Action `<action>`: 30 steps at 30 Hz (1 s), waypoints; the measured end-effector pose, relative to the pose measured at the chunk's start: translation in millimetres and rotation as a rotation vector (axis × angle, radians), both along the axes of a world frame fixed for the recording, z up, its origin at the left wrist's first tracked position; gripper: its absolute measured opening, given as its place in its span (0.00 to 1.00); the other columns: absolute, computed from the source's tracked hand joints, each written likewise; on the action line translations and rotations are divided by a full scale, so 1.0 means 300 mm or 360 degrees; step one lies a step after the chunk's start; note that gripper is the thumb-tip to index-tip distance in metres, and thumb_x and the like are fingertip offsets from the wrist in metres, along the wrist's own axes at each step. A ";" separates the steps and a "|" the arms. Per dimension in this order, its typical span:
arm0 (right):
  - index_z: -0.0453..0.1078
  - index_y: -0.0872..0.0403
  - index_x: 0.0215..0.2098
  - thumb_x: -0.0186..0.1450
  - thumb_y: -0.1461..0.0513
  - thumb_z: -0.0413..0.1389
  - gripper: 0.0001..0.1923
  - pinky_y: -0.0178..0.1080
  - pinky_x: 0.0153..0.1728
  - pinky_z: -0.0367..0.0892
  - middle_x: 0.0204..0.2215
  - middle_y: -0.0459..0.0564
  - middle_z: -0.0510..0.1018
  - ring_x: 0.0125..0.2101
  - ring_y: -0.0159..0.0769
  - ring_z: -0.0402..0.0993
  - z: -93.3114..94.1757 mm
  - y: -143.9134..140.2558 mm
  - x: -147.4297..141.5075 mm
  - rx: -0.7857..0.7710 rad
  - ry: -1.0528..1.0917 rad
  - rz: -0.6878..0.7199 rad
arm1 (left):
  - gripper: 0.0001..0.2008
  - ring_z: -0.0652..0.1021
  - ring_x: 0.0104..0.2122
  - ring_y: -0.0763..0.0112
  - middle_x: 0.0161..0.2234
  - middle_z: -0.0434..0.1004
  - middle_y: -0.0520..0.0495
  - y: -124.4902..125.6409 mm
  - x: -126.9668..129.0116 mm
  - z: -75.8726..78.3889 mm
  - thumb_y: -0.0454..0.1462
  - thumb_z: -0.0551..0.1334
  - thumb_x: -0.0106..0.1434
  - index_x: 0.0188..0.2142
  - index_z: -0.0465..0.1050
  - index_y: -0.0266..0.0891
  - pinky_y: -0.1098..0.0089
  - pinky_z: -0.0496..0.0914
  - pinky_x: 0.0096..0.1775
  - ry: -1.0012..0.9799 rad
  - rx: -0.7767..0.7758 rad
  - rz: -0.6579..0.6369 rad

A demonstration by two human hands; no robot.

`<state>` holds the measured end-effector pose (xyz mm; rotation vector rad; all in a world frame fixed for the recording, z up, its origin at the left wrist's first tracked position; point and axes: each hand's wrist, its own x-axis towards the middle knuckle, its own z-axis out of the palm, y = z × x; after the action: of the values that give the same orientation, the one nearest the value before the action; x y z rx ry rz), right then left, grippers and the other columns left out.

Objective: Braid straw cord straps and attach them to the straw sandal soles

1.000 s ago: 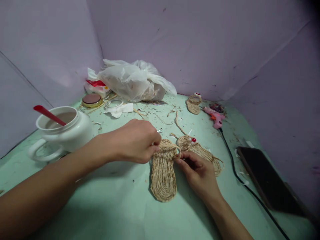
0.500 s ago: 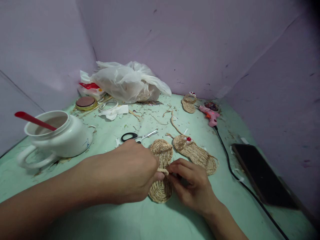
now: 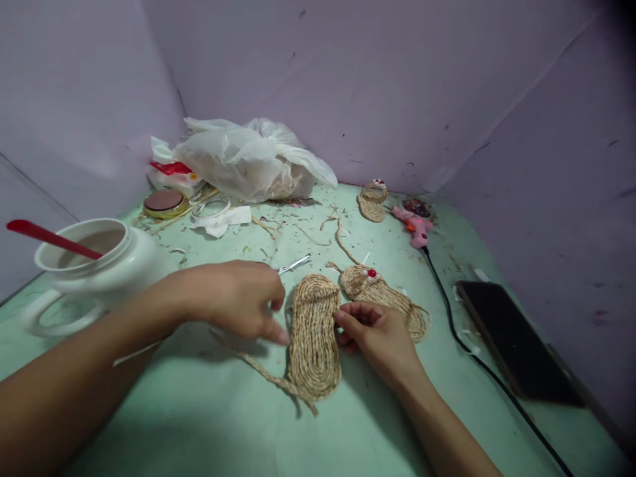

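A woven straw shoe sole [image 3: 315,344] lies flat on the table in front of me. My right hand [image 3: 375,331] pinches its right edge with thumb and fingertips. On the other side, my left hand [image 3: 243,298] hovers with thumb and fingers apart, holding nothing that I can see. A braided straw cord [image 3: 271,379] runs from under my left forearm to the sole's lower left edge. Behind my left hand only the blades of the scissors [image 3: 295,265] show. A second woven sole [image 3: 387,298] with a red bead lies just beyond my right hand.
A white pot [image 3: 99,271] with a red-handled utensil stands at left. A pink glue gun [image 3: 414,225], its black cable [image 3: 450,311] and a phone [image 3: 519,344] lie at right. At the back are a plastic bag [image 3: 253,159], a round tin [image 3: 165,204] and a small woven slipper [image 3: 371,202].
My left hand has moved left off the sole and its fingers have parted. The braided cord now lies at the sole's lower left. My right hand stays at the right edge.
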<state>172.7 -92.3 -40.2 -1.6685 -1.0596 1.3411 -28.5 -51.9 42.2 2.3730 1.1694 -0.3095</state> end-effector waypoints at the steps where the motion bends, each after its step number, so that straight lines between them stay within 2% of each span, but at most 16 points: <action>1: 0.71 0.57 0.20 0.47 0.61 0.62 0.07 0.30 0.13 0.65 0.11 0.43 0.71 0.12 0.28 0.66 0.003 0.002 -0.001 -0.0006 0.0033 -0.0014 | 0.16 0.69 0.18 0.72 0.19 0.71 0.50 0.022 0.004 -0.019 0.48 0.60 0.51 0.30 0.74 0.38 0.74 0.56 0.20 -0.0088 0.0039 0.0156; 3: 0.70 0.57 0.19 0.44 0.62 0.63 0.07 0.31 0.14 0.66 0.12 0.43 0.72 0.13 0.28 0.67 0.010 0.005 -0.002 -0.0030 0.0143 -0.0065 | 0.25 0.72 0.22 0.70 0.24 0.75 0.48 0.051 0.020 -0.065 0.49 0.61 0.50 0.44 0.69 0.36 0.74 0.59 0.22 -0.0278 0.0080 0.0420; 6: 0.70 0.57 0.18 0.41 0.62 0.64 0.09 0.32 0.17 0.69 0.13 0.44 0.74 0.14 0.29 0.69 0.022 0.008 -0.003 -0.0071 0.0340 -0.0150 | 0.31 0.74 0.24 0.69 0.28 0.76 0.47 0.055 0.058 -0.137 0.46 0.63 0.48 0.49 0.62 0.33 0.74 0.63 0.24 -0.0581 -0.0089 0.0612; 10: 0.69 0.57 0.17 0.39 0.63 0.64 0.09 0.32 0.17 0.69 0.12 0.43 0.73 0.13 0.28 0.69 0.030 0.009 -0.004 -0.0090 0.0446 -0.0254 | 0.21 0.74 0.23 0.72 0.28 0.77 0.45 0.024 0.103 -0.203 0.37 0.61 0.51 0.44 0.62 0.32 0.74 0.67 0.23 -0.1130 -0.0490 0.0846; 12: 0.68 0.57 0.16 0.39 0.64 0.63 0.08 0.32 0.17 0.69 0.11 0.43 0.73 0.13 0.28 0.69 0.028 0.008 -0.004 -0.0090 0.0472 -0.0259 | 0.13 0.75 0.24 0.72 0.29 0.77 0.43 0.013 0.113 -0.217 0.33 0.61 0.50 0.37 0.66 0.32 0.73 0.68 0.24 -0.1263 -0.0532 0.0891; 14: 0.68 0.57 0.16 0.40 0.65 0.61 0.06 0.32 0.18 0.69 0.12 0.43 0.73 0.13 0.28 0.69 0.022 0.007 -0.003 -0.0075 0.0492 -0.0221 | 0.08 0.75 0.25 0.71 0.28 0.77 0.43 0.010 0.117 -0.222 0.32 0.61 0.49 0.30 0.68 0.33 0.72 0.69 0.25 -0.1250 -0.0438 0.0892; 17: 0.67 0.57 0.16 0.41 0.67 0.58 0.04 0.30 0.17 0.68 0.11 0.42 0.72 0.13 0.26 0.68 0.014 0.005 -0.005 -0.0039 0.0456 -0.0163 | 0.05 0.74 0.24 0.70 0.25 0.76 0.45 0.011 0.116 -0.222 0.33 0.60 0.48 0.27 0.68 0.34 0.72 0.67 0.22 -0.1148 -0.0282 0.0854; 25: 0.63 0.55 0.15 0.42 0.68 0.54 0.04 0.30 0.15 0.65 0.10 0.39 0.68 0.12 0.26 0.64 0.008 0.001 -0.027 0.0059 0.0143 -0.0250 | 0.06 0.72 0.21 0.73 0.21 0.73 0.48 0.013 0.108 -0.241 0.35 0.59 0.52 0.29 0.71 0.34 0.73 0.63 0.20 -0.0915 -0.0088 0.0708; 28: 0.63 0.55 0.16 0.44 0.68 0.54 0.03 0.30 0.15 0.64 0.10 0.39 0.67 0.12 0.25 0.63 0.006 0.001 -0.027 0.0070 0.0080 -0.0228 | 0.07 0.72 0.21 0.72 0.22 0.74 0.47 0.016 0.106 -0.247 0.35 0.58 0.53 0.30 0.71 0.33 0.73 0.63 0.21 -0.0896 -0.0113 0.0686; 30: 0.64 0.56 0.17 0.44 0.67 0.56 0.03 0.30 0.16 0.64 0.11 0.39 0.67 0.13 0.26 0.63 0.007 0.003 -0.021 0.0061 0.0141 -0.0206 | 0.10 0.73 0.23 0.72 0.25 0.75 0.46 0.022 0.104 -0.230 0.36 0.58 0.52 0.32 0.71 0.32 0.73 0.64 0.22 -0.0856 -0.0210 0.0657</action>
<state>166.4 -91.5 -38.0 -1.6062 -0.9052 1.2905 2.7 -45.3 -26.8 1.8665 1.2740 0.3576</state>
